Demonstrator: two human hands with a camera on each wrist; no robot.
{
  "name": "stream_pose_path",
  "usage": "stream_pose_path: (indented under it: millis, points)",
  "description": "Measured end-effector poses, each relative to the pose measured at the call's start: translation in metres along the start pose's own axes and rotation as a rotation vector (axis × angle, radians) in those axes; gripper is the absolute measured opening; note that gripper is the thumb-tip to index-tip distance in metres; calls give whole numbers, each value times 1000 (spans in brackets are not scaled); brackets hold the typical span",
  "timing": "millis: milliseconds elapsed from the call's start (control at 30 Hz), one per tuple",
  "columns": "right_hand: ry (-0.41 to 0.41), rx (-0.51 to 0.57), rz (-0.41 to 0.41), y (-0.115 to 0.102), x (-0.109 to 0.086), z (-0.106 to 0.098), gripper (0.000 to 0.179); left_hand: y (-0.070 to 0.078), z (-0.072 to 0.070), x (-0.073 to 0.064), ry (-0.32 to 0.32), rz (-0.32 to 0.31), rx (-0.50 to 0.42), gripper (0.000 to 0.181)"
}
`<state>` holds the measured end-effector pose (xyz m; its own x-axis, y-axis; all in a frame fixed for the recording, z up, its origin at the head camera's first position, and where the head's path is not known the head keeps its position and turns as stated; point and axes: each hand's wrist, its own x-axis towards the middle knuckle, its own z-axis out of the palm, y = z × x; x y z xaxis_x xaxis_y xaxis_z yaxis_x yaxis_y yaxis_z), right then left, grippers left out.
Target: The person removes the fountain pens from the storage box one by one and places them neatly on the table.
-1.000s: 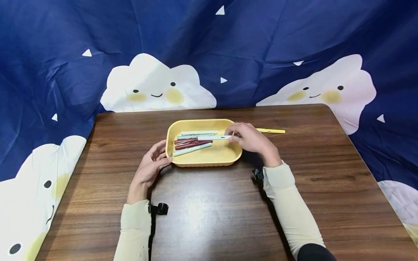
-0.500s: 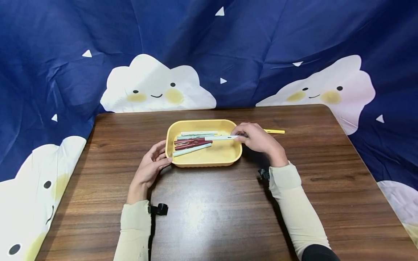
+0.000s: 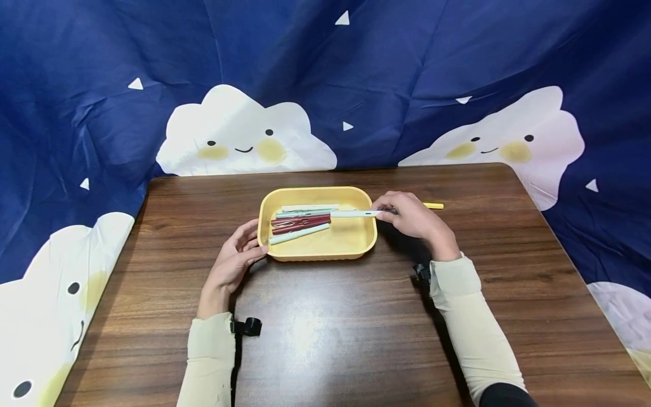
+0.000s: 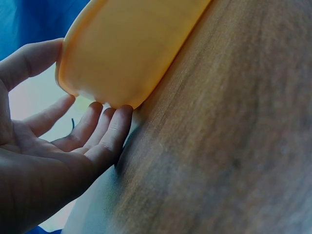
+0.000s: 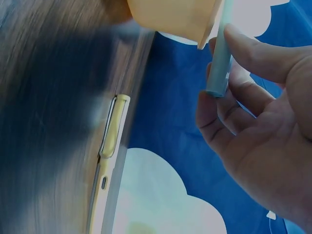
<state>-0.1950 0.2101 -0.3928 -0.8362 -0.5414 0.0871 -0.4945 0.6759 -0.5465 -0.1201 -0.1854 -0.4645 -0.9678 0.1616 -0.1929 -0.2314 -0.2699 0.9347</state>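
My right hand (image 3: 414, 215) pinches a pale blue pen (image 3: 354, 213) near its right end, thumb on one side and fingers on the other. From my fingertips the pen points left, its long axis running side to side, roughly along the length of the yellow tray (image 3: 351, 243). Seen from above, it crosses the tray's right rim, most of its visible length over the inside; whether it touches that rim I cannot tell. I judge this overlap to be what matters most for moving the pen, with my right hand much the nearer.

Past the pen's left end, the dark red pens (image 3: 301, 227) lie in the tray among other pale ones, bunched toward the left. At that far end my left hand (image 3: 236, 260) holds the tray, thumb at the near corner and fingers against the outer wall.

Outside the tray to the right, beyond my right hand and partly hidden by it, a yellow pen (image 3: 434, 206) lies on the wooden table (image 3: 508, 237).
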Motion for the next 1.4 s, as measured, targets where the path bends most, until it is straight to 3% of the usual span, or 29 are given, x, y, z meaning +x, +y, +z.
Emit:
stream_pose_path:
  millis: [1400]
  points:
    - [130, -15, 32, 40, -31, -15, 9, -1, 0, 0, 5, -4, 7, 75]
